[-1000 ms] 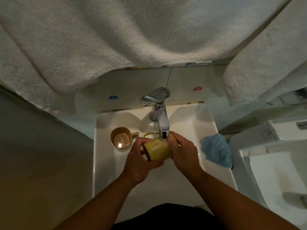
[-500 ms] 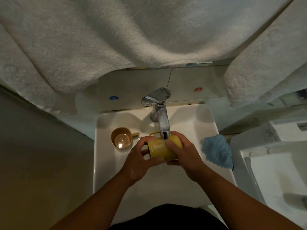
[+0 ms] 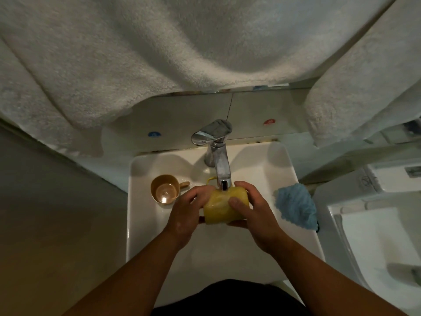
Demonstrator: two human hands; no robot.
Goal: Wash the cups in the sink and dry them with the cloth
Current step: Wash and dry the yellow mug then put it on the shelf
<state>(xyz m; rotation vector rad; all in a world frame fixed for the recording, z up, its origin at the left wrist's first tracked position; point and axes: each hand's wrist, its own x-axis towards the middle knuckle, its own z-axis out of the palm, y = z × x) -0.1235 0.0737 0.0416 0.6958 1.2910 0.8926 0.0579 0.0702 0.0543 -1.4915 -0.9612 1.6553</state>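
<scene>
A yellow cup (image 3: 222,207) lies on its side under the spout of the chrome tap (image 3: 218,156), over the white sink (image 3: 145,224). My left hand (image 3: 185,213) grips its left end and my right hand (image 3: 252,208) grips its right side, thumb across the wet surface. Its yellow handle pokes out behind, next to the spout. A brown cup (image 3: 165,189) stands upright on the sink's left part, handle pointing right. The blue cloth (image 3: 295,206) lies bunched on the sink's right rim.
Large white towels (image 3: 182,53) hang overhead and at the right, covering the upper view. A grey wall runs along the left. A white toilet (image 3: 376,224) stands to the right of the sink.
The yellow cup has turned in my hands under the tap, its side now facing up and wet. My right thumb has moved onto its surface. The brown cup and cloth have stayed put.
</scene>
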